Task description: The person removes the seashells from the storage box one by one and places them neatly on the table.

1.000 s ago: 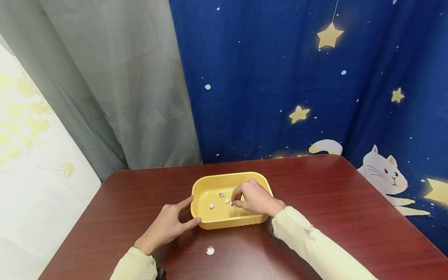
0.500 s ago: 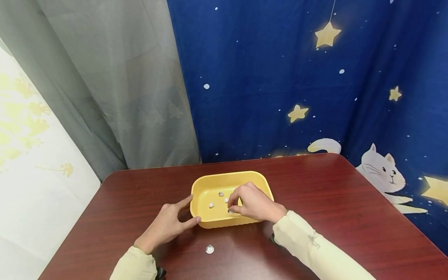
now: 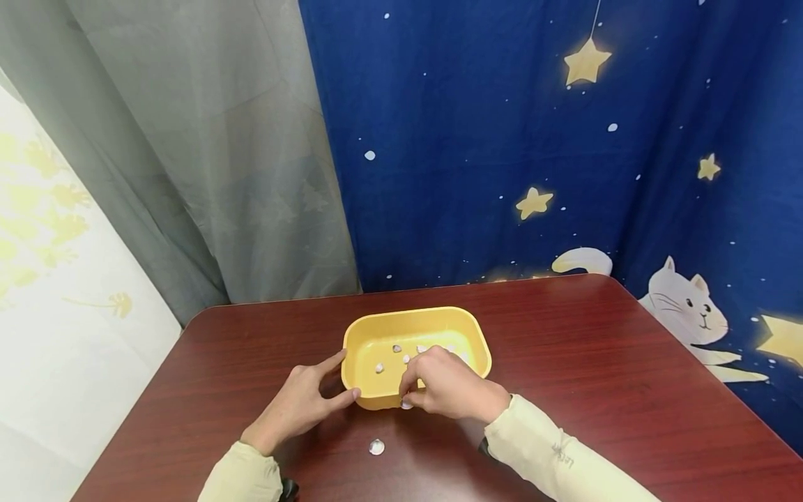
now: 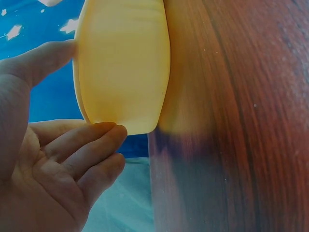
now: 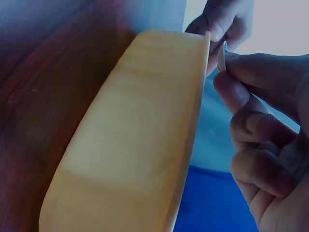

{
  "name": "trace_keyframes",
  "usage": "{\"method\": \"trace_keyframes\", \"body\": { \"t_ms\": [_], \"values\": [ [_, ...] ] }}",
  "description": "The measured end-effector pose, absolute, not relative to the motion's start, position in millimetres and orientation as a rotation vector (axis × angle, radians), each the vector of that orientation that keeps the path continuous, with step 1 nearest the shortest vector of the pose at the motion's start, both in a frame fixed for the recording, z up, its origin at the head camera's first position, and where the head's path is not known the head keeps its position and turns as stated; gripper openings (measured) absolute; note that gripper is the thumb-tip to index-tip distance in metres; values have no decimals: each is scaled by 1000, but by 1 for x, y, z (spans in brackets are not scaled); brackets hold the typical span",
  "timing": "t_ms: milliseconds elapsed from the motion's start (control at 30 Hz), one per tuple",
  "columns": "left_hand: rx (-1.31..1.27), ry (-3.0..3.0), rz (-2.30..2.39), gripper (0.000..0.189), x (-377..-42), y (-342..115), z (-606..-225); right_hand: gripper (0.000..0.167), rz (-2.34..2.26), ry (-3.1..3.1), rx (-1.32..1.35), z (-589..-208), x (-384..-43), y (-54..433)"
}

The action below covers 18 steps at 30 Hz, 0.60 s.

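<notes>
A yellow plastic tub (image 3: 417, 321) stands on the table with several small white shells inside, among them a shell (image 3: 379, 368) at its left. My right hand (image 3: 442, 383) pinches a small pale shell (image 5: 222, 57) between thumb and forefinger, just outside the tub's near rim. The other right fingers curl in towards the palm. My left hand (image 3: 301, 401) touches the tub's left end, thumb at the near corner and forefinger farther back; in the left wrist view its fingertips (image 4: 116, 133) rest against the wall. One more shell (image 3: 376, 447) lies on the table in front of the tub.
The dark red wooden table (image 3: 596, 362) runs back to a grey curtain (image 3: 276, 174) and a blue star-patterned curtain (image 3: 452, 139). A pale yellow-and-white cloth (image 3: 75, 279) hangs at the left edge.
My right hand has lifted a shell from inside the tub and carried it towards me, over the near rim. The left hand and the tub stay where they were.
</notes>
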<state>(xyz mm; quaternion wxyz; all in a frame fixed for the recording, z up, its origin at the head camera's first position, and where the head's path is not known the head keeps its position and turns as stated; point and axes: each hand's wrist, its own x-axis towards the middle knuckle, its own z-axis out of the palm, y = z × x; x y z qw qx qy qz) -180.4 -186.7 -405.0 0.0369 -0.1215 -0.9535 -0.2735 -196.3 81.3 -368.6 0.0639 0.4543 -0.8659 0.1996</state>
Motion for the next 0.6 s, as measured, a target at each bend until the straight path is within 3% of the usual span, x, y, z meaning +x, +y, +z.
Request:
{"method": "trace_keyframes", "body": {
  "t_ms": [600],
  "values": [
    [-368, -2931, -825, 75, -181, -187, -404, 11, 213, -2631, 1405, -385, -171, 63]
  ]
}}
